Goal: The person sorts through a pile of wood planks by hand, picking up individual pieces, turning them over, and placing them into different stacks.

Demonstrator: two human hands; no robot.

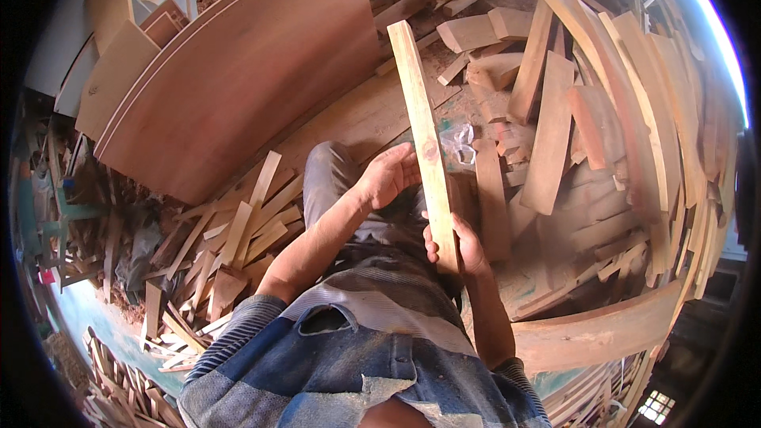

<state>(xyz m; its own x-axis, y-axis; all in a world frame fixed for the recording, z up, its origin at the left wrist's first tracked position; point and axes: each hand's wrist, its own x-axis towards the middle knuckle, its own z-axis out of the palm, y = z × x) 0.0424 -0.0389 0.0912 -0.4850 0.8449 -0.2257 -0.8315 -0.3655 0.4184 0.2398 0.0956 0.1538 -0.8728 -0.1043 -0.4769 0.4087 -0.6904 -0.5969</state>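
I hold a long, narrow pale wooden slat [423, 127] out in front of me, its far end pointing away. My right hand [464, 244] grips the slat's near end. My left hand [388, 174] rests with its fingers apart against the slat's left edge, about midway along it. My knee in grey trousers [326, 178] shows below the left hand.
A big curved reddish plywood panel [238, 71] lies at the upper left. Loose short slats [238, 238] are heaped at the left. Stacked curved boards and offcuts [626, 111] fill the right. A wide curved plank [602, 329] lies at the lower right. Sawdust covers the floor.
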